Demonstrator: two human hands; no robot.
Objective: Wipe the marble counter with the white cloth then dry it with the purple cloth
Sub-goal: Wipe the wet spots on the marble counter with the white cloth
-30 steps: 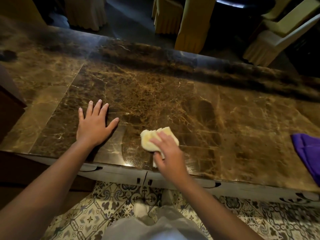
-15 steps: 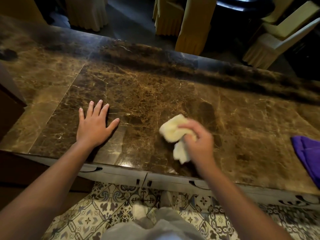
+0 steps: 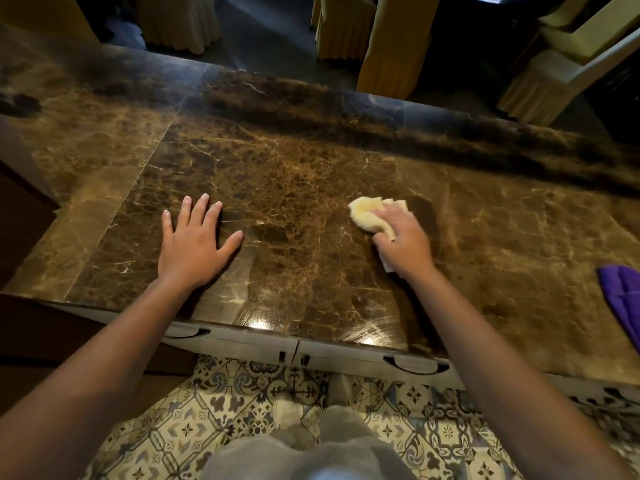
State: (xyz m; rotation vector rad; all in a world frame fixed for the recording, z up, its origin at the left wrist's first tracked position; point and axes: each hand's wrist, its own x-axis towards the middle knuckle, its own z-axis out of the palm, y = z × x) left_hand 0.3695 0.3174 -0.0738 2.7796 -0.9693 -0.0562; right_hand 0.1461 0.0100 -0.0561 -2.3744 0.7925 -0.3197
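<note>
Two hands rest on the counter (image 3: 311,161). The right hand (image 3: 403,242) has its grip closed around the bunched white cloth (image 3: 369,214), pressing it down. Left of it, the left hand (image 3: 194,245) lies flat, fingers spread. The purple cloth (image 3: 623,296) lies well right.
</note>
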